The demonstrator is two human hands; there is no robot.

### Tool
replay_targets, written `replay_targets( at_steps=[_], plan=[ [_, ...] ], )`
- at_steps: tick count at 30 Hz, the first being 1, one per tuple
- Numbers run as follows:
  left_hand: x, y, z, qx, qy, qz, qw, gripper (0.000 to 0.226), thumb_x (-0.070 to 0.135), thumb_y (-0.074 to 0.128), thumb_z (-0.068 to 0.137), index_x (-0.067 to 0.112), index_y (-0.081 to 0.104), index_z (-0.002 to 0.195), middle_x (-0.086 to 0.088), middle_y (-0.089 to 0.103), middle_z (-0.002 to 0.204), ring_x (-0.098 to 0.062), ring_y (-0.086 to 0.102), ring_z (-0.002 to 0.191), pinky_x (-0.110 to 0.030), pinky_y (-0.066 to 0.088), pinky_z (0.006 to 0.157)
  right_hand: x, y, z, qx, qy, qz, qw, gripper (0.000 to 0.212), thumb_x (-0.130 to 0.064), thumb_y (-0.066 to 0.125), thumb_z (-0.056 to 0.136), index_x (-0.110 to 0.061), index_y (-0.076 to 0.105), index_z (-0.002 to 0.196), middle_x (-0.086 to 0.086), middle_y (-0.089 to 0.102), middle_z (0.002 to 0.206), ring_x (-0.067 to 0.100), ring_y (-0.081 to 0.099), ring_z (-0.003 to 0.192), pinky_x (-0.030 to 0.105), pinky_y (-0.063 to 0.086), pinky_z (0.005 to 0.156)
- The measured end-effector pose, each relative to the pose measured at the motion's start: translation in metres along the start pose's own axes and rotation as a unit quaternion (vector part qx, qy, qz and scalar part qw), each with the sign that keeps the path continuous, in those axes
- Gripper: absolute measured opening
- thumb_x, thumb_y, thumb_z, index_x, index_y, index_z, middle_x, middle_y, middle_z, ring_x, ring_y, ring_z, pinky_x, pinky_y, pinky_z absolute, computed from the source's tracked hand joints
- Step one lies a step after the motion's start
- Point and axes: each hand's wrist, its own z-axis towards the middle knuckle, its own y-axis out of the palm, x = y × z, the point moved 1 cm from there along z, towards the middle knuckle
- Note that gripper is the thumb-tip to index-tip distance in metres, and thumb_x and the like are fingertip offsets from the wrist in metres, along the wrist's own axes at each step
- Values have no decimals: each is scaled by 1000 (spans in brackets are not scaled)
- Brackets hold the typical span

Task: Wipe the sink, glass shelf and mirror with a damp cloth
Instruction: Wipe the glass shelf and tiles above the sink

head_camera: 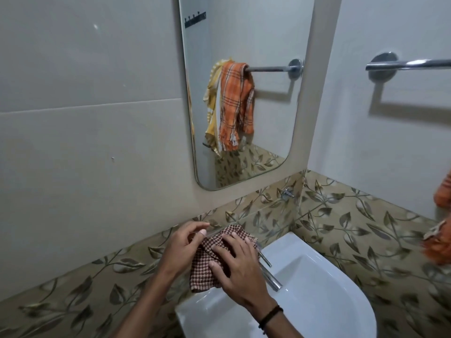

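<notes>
Straight ahead, a rounded rectangular mirror [244,93] hangs on a pale tiled wall, filling the twelve o'clock part of the view. Reflected in it are an orange checked towel and a yellow one draped over a chrome bar. The real towel bar [410,65] is fixed to the side wall at two o'clock, and an orange towel [441,240] shows only partly at the three o'clock edge.

Below the mirror, at about six o'clock, a narrow glass shelf [264,259] juts from a band of leaf-patterned tiles [341,228]. A red-and-white checked cloth [207,267] lies bunched on the shelf, its lower edge hanging toward the white sink [317,301], which sits at five o'clock. A small chrome tap fitting [286,193] is on the wall above the sink.

The left hand [188,245] grips the shelf's near edge beside the cloth, thumb and fingers pinched on the glass. The right hand [240,267] lies flat on top of the cloth, fingers spread apart and pressing down. A dark band circles the right wrist.
</notes>
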Motion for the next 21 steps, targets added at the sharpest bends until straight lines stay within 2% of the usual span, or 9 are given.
replay_targets(
  at_steps=[2, 4, 7, 11, 15, 18, 20, 21],
  plan=[
    [-5, -2, 0, 2, 5, 0, 1000, 23, 14, 62, 98, 29, 75, 109, 20, 69, 110, -2, 62, 110, -23, 48, 97, 1, -2, 9, -23, 6, 6, 1000, 37, -60, 44, 97, -39, 56, 124, -10, 33, 159, 16, 17, 152, 44, 10, 124],
    [-10, -2, 0, 1, 4, 1, 1000, 22, 17, 61, 98, 30, 75, 109, 21, 68, 110, -3, 63, 111, -23, 48, 98, 4, -1, 19, -54, 11, 1, 998, 39, -61, 42, 95, -41, 53, 127, -14, 27, 162, 12, 15, 153, 45, 9, 124],
    [-13, 2, 2, -6, 8, 13, 1000, 21, 29, 60, 94, 30, 74, 109, 18, 69, 111, -3, 63, 110, -25, 49, 97, 17, -2, 32, -80, 18, -23, 996, 42, -61, 34, 96, -45, 49, 133, -16, 35, 158, 9, 23, 150, 46, 15, 123],
    [-17, 11, 1, -47, 15, 58, 997, 36, 51, 52, 88, 34, 72, 112, 21, 65, 118, 1, 57, 116, -24, 45, 98, 52, -16, 48, -104, 79, -43, 991, 45, -58, 28, 100, -43, 45, 138, -13, 36, 158, 10, 24, 149, 44, 0, 123],
    [-18, 18, -2, -110, 18, 124, 986, 37, 50, 52, 93, 34, 67, 123, 22, 57, 126, 8, 46, 120, -13, 33, 98, 94, -27, 63, -122, 146, -58, 980, 42, -54, 29, 103, -41, 41, 141, -8, 30, 162, 14, 20, 152, 47, -3, 121],
    [-22, 23, -4, -140, 21, 159, 977, 40, 54, 49, 96, 36, 62, 129, 24, 50, 133, 5, 42, 126, -23, 34, 103, 118, -36, 76, -113, 200, -46, 972, 37, -46, 35, 105, -33, 47, 137, -4, 41, 157, 18, 29, 148, 47, 4, 123],
    [-24, 25, -5, -148, 20, 186, 971, 35, 49, 52, 99, 36, 60, 131, 25, 47, 134, 5, 39, 127, -26, 34, 105, 122, -40, 81, -65, 219, -36, 973, 29, -36, 43, 104, -24, 55, 128, 1, 59, 139, 20, 49, 132, 45, 21, 119],
    [-24, 25, -5, -150, 21, 195, 969, 34, 47, 53, 100, 36, 60, 132, 25, 46, 134, 6, 38, 126, -26, 34, 106, 121, -40, 81, -33, 220, -39, 974, 24, -30, 47, 103, -21, 58, 122, 1, 66, 127, 21, 56, 120, 43, 31, 113]
  ],
)
